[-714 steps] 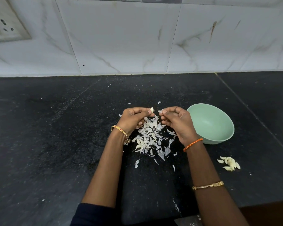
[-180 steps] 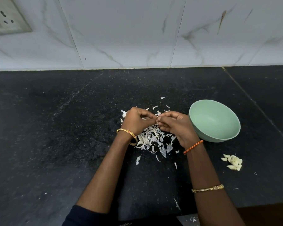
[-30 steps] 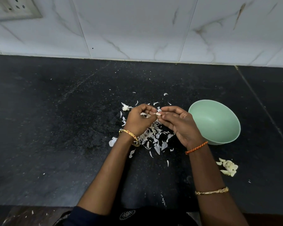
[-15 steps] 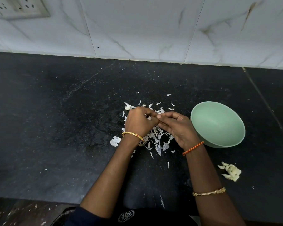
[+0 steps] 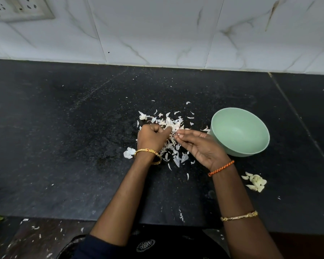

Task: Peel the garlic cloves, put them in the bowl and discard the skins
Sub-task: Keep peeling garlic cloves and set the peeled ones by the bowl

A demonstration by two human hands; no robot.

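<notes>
No readable writing or brand anywhere. Left hand (image 5: 151,137) curled into a fist, right hand (image 5: 198,144) with fingertips drawn together, both meeting over the pile of garlic skins (image 5: 169,128) on the black counter (image 5: 64,146); pinched item too small to tell. Skins thin, white, papery, scattered mid-counter. Pale green bowl (image 5: 240,144) just right of the hands, tilted. Peeled cloves (image 5: 255,182), cream-yellow, heaped near the bowl's near side, on the counter.
</notes>
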